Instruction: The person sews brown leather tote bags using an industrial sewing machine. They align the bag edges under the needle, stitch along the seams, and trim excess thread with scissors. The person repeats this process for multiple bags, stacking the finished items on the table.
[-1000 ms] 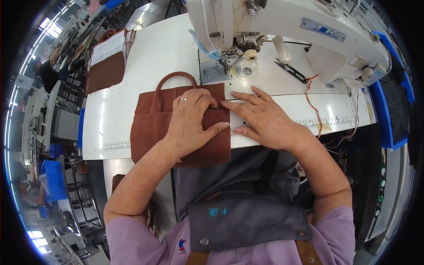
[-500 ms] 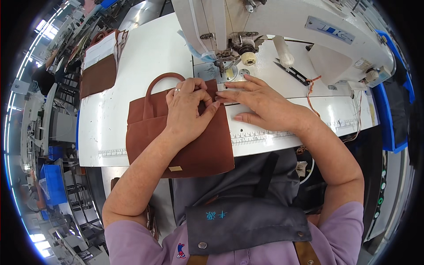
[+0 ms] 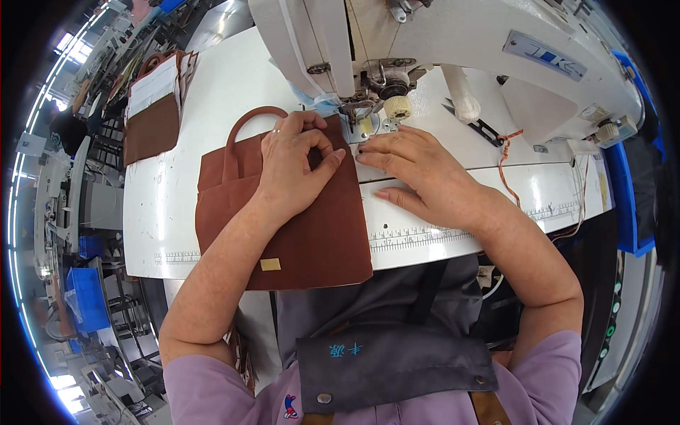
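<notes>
A reddish-brown leather bag piece [image 3: 283,241] with a looped handle [image 3: 230,152] and small yellow patch [image 3: 270,264] lies on the sewing table [image 3: 163,212]. My left hand [image 3: 290,163] grips its upper right part with curled fingers, thumb near the right edge. My right hand [image 3: 421,177] rests open beside that edge, fingers spread, tips at the piece and the table. Just beyond them are the presser foot [image 3: 352,120] and needle plate of the white sewing machine [image 3: 453,32].
Black thread snips [image 3: 485,131] with orange cord lie right of the needle. A stack of brown pieces and white sheets [image 3: 151,120] sits at back left. Blue bins [image 3: 627,205] flank the right edge. Other workstations line the far left.
The bag piece has moved up toward the presser foot, its top right corner now next to it. Both hands moved with it; my left fingers curled tighter.
</notes>
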The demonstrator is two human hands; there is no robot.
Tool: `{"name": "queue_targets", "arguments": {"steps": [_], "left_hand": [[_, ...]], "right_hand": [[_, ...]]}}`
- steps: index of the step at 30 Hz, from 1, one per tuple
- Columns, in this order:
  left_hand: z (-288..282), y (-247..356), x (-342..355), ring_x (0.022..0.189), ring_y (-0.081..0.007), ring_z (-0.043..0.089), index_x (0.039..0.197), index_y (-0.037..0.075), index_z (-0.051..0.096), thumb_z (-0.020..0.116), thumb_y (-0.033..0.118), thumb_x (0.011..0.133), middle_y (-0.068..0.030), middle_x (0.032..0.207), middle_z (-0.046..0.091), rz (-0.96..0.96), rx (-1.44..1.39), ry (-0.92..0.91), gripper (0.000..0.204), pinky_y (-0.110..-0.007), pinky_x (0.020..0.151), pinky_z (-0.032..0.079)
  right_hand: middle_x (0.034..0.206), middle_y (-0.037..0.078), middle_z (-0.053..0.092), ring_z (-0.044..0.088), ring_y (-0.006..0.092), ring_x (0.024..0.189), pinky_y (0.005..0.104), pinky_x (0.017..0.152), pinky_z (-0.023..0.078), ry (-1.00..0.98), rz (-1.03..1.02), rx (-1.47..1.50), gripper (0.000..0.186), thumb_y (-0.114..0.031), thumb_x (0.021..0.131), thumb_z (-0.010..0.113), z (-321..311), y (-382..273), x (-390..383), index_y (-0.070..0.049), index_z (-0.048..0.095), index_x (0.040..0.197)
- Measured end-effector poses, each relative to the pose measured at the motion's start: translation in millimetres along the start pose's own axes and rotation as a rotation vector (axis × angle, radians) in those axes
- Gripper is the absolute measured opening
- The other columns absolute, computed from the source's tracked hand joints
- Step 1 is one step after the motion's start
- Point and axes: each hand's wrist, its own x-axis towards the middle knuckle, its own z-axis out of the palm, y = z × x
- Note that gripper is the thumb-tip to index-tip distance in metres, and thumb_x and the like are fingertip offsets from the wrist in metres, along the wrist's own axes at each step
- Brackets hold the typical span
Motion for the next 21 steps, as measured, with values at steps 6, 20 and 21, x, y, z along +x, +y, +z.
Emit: {"name": "queue_targets", "arguments": {"steps": [6, 20, 21], "left_hand": [[2, -1, 4, 0.117, -0.0300, 0.058, 0.080, 0.005, 0.066, 0.080, 0.017, 0.085, -0.0107, 0.119, 0.062, 0.013, -0.030, -0.018, 0.019, -0.044, 0.098, 0.045], [-1, 2, 8, 0.119, -0.0297, 0.056, 0.084, 0.007, 0.068, 0.078, 0.022, 0.089, -0.0103, 0.120, 0.063, -0.022, 0.000, -0.067, 0.018, -0.045, 0.100, 0.037], [-2, 2, 8, 0.119, -0.0296, 0.056, 0.084, 0.007, 0.068, 0.078, 0.022, 0.089, -0.0103, 0.120, 0.063, -0.013, -0.001, -0.062, 0.018, -0.045, 0.100, 0.037]], "right_hand": [[0.118, 0.010, 0.064, 0.060, 0.0304, 0.114, 0.0450, 0.102, 0.047, 0.028, 0.023, -0.064, 0.042, -0.017, 0.083, 0.079, -2, 0, 2, -0.006, 0.069, 0.122], [0.102, 0.005, 0.063, 0.057, 0.0253, 0.103, 0.0415, 0.091, 0.046, 0.010, 0.040, -0.191, 0.029, -0.019, 0.088, 0.073, 1, 2, 17, -0.010, 0.073, 0.116], [0.102, 0.005, 0.063, 0.057, 0.0254, 0.102, 0.0414, 0.091, 0.046, 0.009, 0.034, -0.194, 0.029, -0.019, 0.088, 0.073, 1, 1, 18, -0.010, 0.073, 0.116]]}}
